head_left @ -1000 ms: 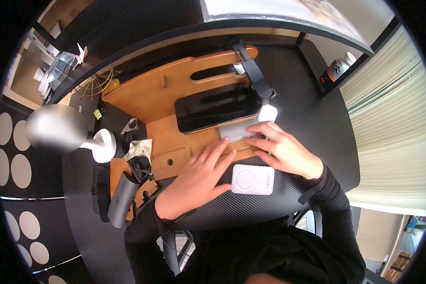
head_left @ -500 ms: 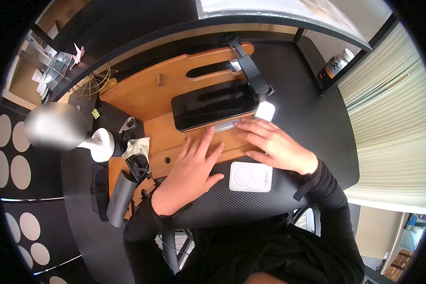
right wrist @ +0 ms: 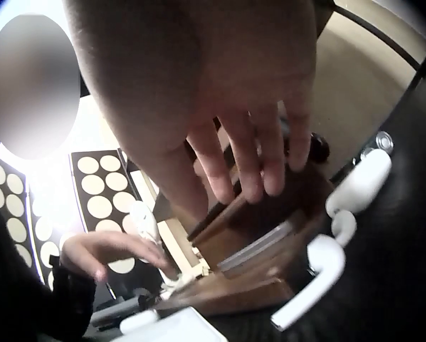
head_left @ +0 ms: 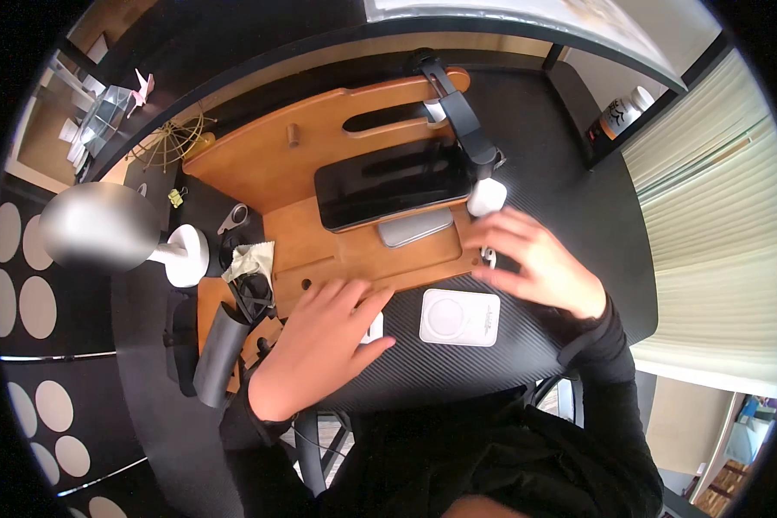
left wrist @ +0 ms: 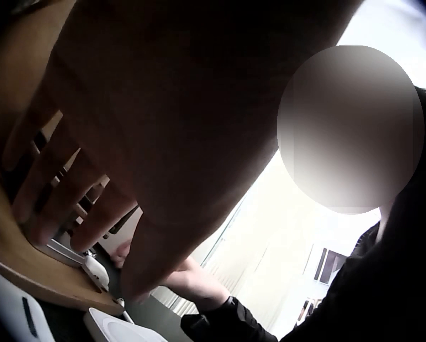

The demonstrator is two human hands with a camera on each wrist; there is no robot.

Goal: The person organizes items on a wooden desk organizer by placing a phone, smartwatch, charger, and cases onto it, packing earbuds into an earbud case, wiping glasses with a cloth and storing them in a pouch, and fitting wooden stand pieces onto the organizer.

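The left hand lies flat with fingers spread and relaxed, palm down at the front edge of the wooden stand, on the dark counter. It grips nothing; a small white thing peeks out from under its fingers, which seem to cover it rather than hold it.

The right hand hovers slack just right of the stand, fingers drooping over two white earbuds that lie loose on the counter. It holds nothing either.

The phone leans in the stand's slot, propped so its dark screen faces the person. Just in front of it a silver slab rests in the shallow tray, kept from sliding by the tray's lip. A white earbud case sits at the stand's right corner, near the earbuds. The square white charging pad lies flat on the counter between the two hands, touched by neither.
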